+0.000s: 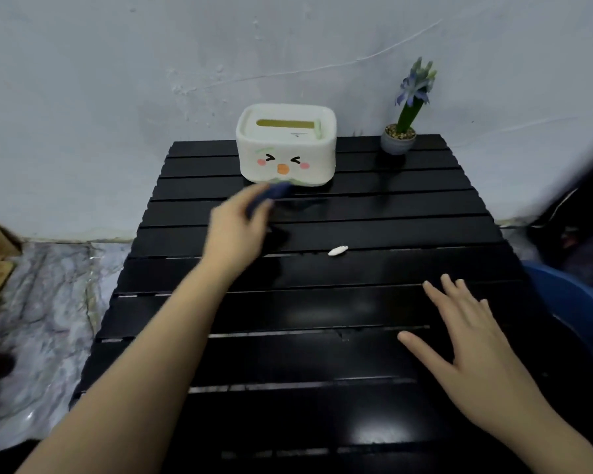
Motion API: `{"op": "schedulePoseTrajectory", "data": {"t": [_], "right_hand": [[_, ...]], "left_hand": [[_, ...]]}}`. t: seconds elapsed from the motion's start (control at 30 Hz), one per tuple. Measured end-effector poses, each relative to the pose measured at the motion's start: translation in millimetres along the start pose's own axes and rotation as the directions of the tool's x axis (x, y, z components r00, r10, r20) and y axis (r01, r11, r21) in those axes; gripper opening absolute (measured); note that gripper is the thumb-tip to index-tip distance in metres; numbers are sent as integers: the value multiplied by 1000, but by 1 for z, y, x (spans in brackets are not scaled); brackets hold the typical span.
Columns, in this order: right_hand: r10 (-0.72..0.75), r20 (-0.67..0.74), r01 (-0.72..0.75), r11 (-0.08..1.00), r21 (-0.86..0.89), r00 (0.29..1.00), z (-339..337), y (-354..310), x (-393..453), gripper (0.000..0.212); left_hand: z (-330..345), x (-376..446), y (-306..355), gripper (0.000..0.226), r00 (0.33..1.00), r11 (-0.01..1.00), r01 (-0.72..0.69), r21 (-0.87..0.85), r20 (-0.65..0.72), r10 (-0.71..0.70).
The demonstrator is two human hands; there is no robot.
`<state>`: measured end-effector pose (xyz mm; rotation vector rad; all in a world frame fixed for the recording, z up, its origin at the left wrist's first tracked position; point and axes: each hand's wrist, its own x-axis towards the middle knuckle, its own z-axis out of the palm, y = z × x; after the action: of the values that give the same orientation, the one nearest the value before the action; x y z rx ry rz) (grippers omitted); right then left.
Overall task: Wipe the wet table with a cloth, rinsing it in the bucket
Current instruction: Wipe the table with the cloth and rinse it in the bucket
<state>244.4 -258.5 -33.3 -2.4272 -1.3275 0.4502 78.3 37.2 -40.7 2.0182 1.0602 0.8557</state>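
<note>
Toward the far middle of the black slatted table (374,278), the left hand (235,230) clutches a blurred dark blue cloth (271,195), while the right hand (473,340), flat and spread, lies nearer the blue plastic bucket (575,302).

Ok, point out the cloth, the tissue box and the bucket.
cloth (271,195), head view, dark blue fold above the fingers
tissue box (286,159), head view, front face
bucket (575,295), head view, blue rim
</note>
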Motion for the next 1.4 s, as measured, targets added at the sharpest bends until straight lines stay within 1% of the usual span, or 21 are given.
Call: {"op": "schedulePoseTrajectory", "data": {"t": [0.03,0.07,0.1,0.13,0.2,0.27,0.43,0.53,0.6,0.63,0.7,0.73,0.77,0.83,0.9,0.97,1.07,1.17,1.27,1.33,1.4], "right_hand": [[1,-3,-1,1000,-17,1000,-1,2,-5,85],[4,-4,-4,1000,-30,1000,-2,4,-9,85],[6,-3,-6,999,-43,1000,-2,5,-11,84],[3,-4,-3,998,-55,1000,-2,7,-13,83],[-11,-15,10,997,-74,1000,-2,8,-16,83],[-3,-15,2,997,-80,1000,-3,7,-17,82],[0,-30,-2,998,-63,1000,-4,9,-28,82],[1,-53,-5,998,-63,999,-5,12,-37,79],[-8,-70,2,997,-82,998,-5,16,-43,76],[-16,-76,9,996,-91,997,-5,17,-47,76],[-5,-77,-1,996,-85,997,-5,21,-53,75],[0,-80,-7,997,-81,997,-6,23,-56,75],[2,-87,-9,997,-79,996,-7,25,-59,75],[9,-102,-17,997,-78,995,-8,29,-65,76],[14,-109,-23,997,-80,994,-9,32,-70,77],[25,-110,-34,997,-74,994,-10,35,-75,79],[41,-104,-48,997,-68,994,-11,36,-79,77],[42,-111,-49,997,-67,993,-10,36,-80,75],[48,-107,-56,996,-68,993,-10,36,-82,73],[58,-107,-65,996,-62,993,-12,36,-84,72],[70,-108,-76,996,-54,992,-14,36,-87,71]], "left_hand": [[-12,2,-14,35,995,994,63,92,-80,-55],[-21,1,-26,36,987,972,131,193,-122,-108],[-26,-1,-34,35,980,941,182,287,-137,-147],[-25,-4,-38,32,978,913,193,358,-141,-152],[-14,-10,-32,26,986,895,141,423,-143,-88],[6,-16,-16,26,995,901,59,430,-98,-18],[77,-48,27,34,990,928,-113,355,114,77],[113,-71,64,35,962,941,-218,257,222,162],[131,-83,84,37,924,949,-266,169,326,200],[136,-87,93,37,902,963,-250,96,386,196],[133,-85,104,35,877,986,-105,-131,455,154],[126,-82,106,33,886,971,-23,-236,445,129],[116,-78,106,31,909,956,32,-293,407,94],[87,-73,98,29,963,962,80,-261,269,-7],[47,-81,83,30,994,990,77,-121,88,-66],[1,-104,57,31,991,991,122,57,-62,-119],[-55,-146,2,37,967,922,212,324,-205,-150],[-60,-168,-28,40,962,866,240,440,-226,-152],[-23,-168,-10,38,975,851,192,488,-196,-108],[18,-175,19,35,994,881,68,468,-111,-18],[61,-189,54,36,992,897,-124,423,17,129]]}}
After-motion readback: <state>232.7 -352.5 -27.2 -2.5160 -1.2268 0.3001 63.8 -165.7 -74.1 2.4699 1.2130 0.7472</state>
